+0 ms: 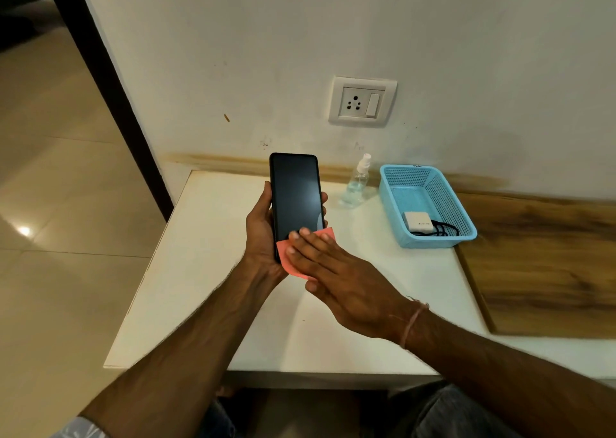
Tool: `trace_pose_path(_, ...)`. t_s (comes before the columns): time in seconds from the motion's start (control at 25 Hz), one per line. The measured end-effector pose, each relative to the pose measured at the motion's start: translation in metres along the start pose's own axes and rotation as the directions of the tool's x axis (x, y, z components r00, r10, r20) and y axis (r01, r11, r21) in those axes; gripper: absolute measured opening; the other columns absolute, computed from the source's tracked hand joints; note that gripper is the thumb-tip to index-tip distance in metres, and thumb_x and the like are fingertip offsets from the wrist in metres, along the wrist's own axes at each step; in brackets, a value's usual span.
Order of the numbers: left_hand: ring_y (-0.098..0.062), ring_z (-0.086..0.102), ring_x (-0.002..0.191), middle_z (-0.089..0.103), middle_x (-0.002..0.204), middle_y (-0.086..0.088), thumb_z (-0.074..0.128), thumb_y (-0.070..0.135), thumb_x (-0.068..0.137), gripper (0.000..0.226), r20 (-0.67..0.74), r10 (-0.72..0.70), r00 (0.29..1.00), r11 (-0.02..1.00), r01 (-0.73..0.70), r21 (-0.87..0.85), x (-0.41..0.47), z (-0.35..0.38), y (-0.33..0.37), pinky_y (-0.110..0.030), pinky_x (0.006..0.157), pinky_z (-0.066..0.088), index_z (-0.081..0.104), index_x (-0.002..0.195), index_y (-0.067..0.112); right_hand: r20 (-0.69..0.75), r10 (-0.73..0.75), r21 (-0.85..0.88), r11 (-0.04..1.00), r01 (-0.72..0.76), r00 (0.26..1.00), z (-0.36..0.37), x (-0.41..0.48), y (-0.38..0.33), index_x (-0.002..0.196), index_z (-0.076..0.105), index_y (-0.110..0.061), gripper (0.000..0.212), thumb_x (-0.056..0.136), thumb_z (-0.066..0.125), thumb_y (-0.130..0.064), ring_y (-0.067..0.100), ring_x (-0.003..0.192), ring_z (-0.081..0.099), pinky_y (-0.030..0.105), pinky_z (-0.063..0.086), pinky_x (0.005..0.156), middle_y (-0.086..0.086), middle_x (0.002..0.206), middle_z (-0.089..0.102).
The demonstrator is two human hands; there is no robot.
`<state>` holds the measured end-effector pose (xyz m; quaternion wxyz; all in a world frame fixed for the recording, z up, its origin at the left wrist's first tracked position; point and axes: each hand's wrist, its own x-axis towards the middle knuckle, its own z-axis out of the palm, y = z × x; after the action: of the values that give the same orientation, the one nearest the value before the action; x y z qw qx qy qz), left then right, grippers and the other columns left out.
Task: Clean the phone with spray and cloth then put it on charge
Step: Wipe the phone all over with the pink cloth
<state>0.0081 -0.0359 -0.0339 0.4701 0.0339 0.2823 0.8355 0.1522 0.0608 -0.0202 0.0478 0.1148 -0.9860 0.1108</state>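
While gripping phone [295, 194] above desk [206, 271] in curled left hand [261, 234] fingers, long axis pointing at wall [233, 37], pressing pink cloth [286, 255] on lower end with flat right hand [336, 281] fingers. On desk: blue basket [433, 241] holding charger [418, 222], cable [444, 230].

Phone [295, 197]: upright in your left hand [261, 234], above the bench [200, 287].
Cloth [293, 261]: over the phone's lower end, under the flat fingers [310, 247] of your right hand [336, 277].
Spray bottle [356, 184]: standing on the bench at the back, right of the phone, just left of the basket [433, 239].
Basket: on the bench, back right (near the wall [466, 54]).
Charger [418, 224]: in the basket's near end, its cable [443, 229] beside it on the right.
Socket [361, 101]: on the wall, above the spray bottle.
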Motion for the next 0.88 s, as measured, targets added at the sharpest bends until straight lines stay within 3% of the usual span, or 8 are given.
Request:
trace_pose_path(0.12,-0.031,0.063,0.091,0.067,0.113,-0.019,0.041,0.06,0.097,0.07,0.001,0.02,1.0,1.0,-0.02,0.008,0.003,-0.003,-0.002,-0.037,0.08,0.057,0.06,0.132,0.004,-0.107,0.161,0.248,0.96,-0.13,0.981,-0.008,-0.007,0.001,0.146,0.04,-0.018,0.05,0.102,0.03,-0.039,0.001,0.141,0.03,0.015,0.024,0.114,-0.006,0.152,0.038)
trace_pose_path(0.2,-0.032,0.063,0.094,0.067,0.115,-0.021,0.043,0.06,0.097,0.071,-0.002,0.038,0.999,0.999,-0.038,0.016,0.006,-0.006,-0.003,-0.04,0.085,0.054,0.059,0.136,0.003,-0.236,0.336,0.407,0.886,-0.221,0.912,-0.019,-0.007,0.006,0.117,0.06,-0.019,0.036,0.101,0.035,-0.039,-0.013,0.098,0.056,0.001,0.037,0.084,-0.013,0.11,0.068)
trace_pose_path(0.28,-0.031,0.064,0.096,0.067,0.118,-0.02,0.046,0.061,0.096,0.068,0.007,0.042,0.999,0.999,-0.043,0.03,0.008,-0.008,-0.005,-0.041,0.089,0.051,0.062,0.134,0.006,-0.324,0.478,0.504,0.817,-0.278,0.817,-0.026,-0.003,0.016,0.089,0.052,-0.025,0.024,0.101,0.037,-0.04,-0.005,0.063,0.052,0.007,0.036,0.057,-0.015,0.068,0.057)
trace_pose_path(0.4,-0.029,0.067,0.092,0.07,0.114,-0.017,0.052,0.06,0.094,0.063,0.0,0.046,0.999,0.999,-0.046,0.02,0.008,-0.009,-0.006,-0.039,0.086,0.054,0.07,0.124,0.009,-0.337,0.639,0.646,0.691,-0.324,0.691,-0.026,0.003,0.037,0.08,0.052,-0.027,0.027,0.102,0.04,-0.039,-0.002,0.057,0.051,0.013,0.038,0.05,-0.009,0.065,0.054)
trace_pose_path(0.52,-0.03,0.064,0.093,0.067,0.118,-0.019,0.049,0.062,0.095,0.068,0.013,0.07,0.997,0.995,-0.07,0.071,0.007,-0.009,-0.005,-0.04,0.087,0.054,0.063,0.133,0.007,-0.377,0.72,0.543,0.682,-0.49,0.583,-0.02,0.01,0.072,0.078,0.052,-0.02,0.028,0.102,0.043,-0.03,0.005,0.062,0.055,0.024,0.041,0.054,-0.004,0.068,0.057)
trace_pose_path(0.6,-0.03,0.064,0.095,0.065,0.12,-0.02,0.047,0.062,0.096,0.069,0.019,0.073,0.997,0.994,-0.075,0.079,0.008,-0.01,-0.006,-0.041,0.088,0.054,0.061,0.135,0.007,-0.352,0.687,0.304,0.727,-0.616,0.636,-0.015,0.016,0.097,0.095,0.063,-0.011,0.024,0.101,0.043,-0.023,0.025,0.078,0.062,0.037,0.048,0.067,0.008,0.083,0.066)
trace_pose_path(0.72,-0.032,0.063,0.099,0.062,0.127,-0.022,0.045,0.062,0.096,0.068,0.015,0.061,0.998,0.995,-0.062,0.084,0.009,-0.012,-0.008,-0.043,0.091,0.052,0.061,0.136,0.009,-0.178,0.545,-0.034,0.829,-0.559,0.819,0.004,0.023,0.111,0.13,0.058,-0.02,0.033,0.101,0.041,-0.017,0.029,0.102,0.061,0.037,0.048,0.088,0.009,0.113,0.067)
trace_pose_path(0.88,-0.034,0.061,0.106,0.058,0.135,-0.024,0.042,0.062,0.098,0.068,0.002,0.057,0.998,0.995,-0.057,0.088,0.011,-0.015,-0.009,-0.045,0.098,0.049,0.06,0.137,0.01,0.01,0.503,-0.038,0.864,-0.502,0.864,0.036,0.019,0.108,0.129,0.055,-0.019,0.032,0.098,0.046,-0.016,0.027,0.117,0.057,0.034,0.046,0.099,0.005,0.131,0.06)
